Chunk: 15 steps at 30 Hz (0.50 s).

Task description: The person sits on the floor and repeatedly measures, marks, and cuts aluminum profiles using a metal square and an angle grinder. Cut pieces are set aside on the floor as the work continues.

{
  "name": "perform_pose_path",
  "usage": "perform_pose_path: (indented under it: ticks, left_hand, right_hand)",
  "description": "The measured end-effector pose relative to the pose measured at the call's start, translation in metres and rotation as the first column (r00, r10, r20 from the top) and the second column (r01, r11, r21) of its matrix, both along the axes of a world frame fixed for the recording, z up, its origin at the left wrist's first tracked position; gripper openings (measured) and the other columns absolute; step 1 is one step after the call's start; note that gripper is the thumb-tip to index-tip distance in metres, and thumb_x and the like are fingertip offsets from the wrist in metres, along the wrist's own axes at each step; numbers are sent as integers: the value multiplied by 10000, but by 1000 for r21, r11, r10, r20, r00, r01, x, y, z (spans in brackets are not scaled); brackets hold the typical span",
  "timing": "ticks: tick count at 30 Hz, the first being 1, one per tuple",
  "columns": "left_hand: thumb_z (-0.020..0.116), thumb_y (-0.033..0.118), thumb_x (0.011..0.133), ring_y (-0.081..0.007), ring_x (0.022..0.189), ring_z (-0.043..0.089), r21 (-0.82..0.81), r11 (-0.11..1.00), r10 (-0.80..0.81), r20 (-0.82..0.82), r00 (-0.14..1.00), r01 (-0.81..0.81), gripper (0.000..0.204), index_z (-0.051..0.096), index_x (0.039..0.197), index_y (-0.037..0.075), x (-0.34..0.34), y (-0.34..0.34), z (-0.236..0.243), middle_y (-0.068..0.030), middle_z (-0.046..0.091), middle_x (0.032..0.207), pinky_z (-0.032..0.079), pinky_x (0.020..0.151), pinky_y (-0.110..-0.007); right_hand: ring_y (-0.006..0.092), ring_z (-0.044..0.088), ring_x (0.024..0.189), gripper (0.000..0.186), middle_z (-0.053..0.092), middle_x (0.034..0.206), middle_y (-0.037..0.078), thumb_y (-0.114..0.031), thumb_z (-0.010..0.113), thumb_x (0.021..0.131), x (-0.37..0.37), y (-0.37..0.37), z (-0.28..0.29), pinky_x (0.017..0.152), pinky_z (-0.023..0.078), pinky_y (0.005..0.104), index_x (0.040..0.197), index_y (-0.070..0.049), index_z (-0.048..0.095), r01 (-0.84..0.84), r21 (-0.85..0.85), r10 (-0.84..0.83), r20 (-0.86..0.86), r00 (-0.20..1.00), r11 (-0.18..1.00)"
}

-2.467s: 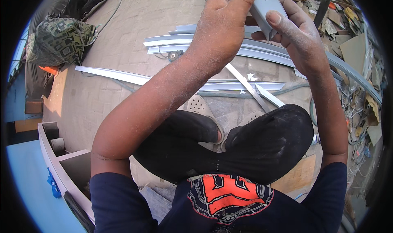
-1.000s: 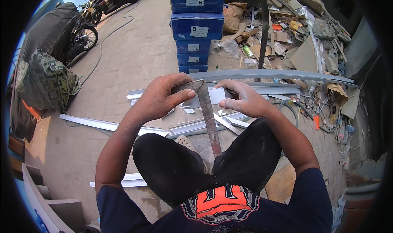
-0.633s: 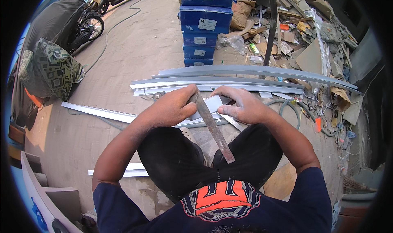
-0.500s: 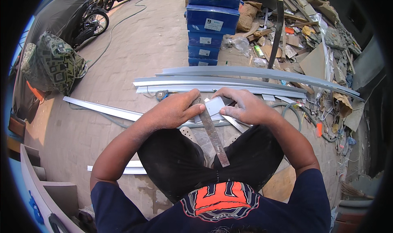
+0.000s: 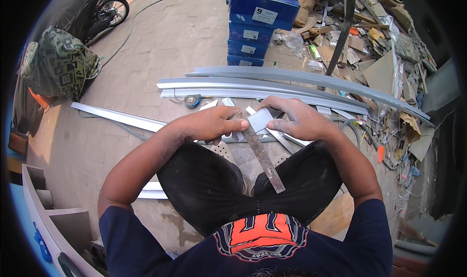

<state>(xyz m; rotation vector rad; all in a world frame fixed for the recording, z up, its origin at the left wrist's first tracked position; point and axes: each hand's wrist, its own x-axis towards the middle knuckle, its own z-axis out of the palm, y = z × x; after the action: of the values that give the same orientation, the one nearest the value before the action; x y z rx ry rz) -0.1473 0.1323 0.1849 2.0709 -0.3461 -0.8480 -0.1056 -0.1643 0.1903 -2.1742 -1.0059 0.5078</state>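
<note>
My left hand (image 5: 214,123) grips the upper end of a flat, rust-stained metal bar (image 5: 265,158), thumb laid across it. The bar slants down between my knees, its lower end over my right thigh. In my right hand (image 5: 305,120) is a short silver-white metal profile piece (image 5: 260,121), pinched between thumb and fingers. Its left edge is close against the bar; whether they touch I cannot tell. Several cut metal offcuts (image 5: 278,140) lie on the ground below my hands. A blue tape measure (image 5: 192,101) sits just beyond my left hand.
Long silver profiles (image 5: 262,86) lie across the ground ahead, with another long strip (image 5: 116,117) at left. Blue boxes (image 5: 262,9) are stacked beyond them. A rubble heap (image 5: 360,48) and an upright pole (image 5: 342,34) stand at right. A grey hose (image 5: 348,126) curls nearby.
The view has shifted slightly. My left hand sits a little further left, and the bar's lower end has swung to the right. Both hands keep their holds.
</note>
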Motion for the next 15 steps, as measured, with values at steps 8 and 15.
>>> perform_pose_path:
  ticks: [8,15]
  left_hand:
    - [565,651,1108,-143,844,683,-72,997,10,-160,987,-22,733,636,1467,15,15,4,-3,-101,691,1076,585,625,-299]
    - [636,577,1093,-226,1159,713,-223,965,48,-356,933,-135,777,549,1528,-61,7,3,2,-182,700,1281,713,799,-350]
  right_hand:
    - [236,665,1166,539,707,1252,126,-354,775,979,15,-1,-6,1046,517,390,1392,-27,663,-2,41,9,-169,986,999]
    - [207,653,1161,593,699,1253,111,-434,783,984,20,0,-7,1045,512,376,1402,-31,666,-10,82,32,-274,961,997]
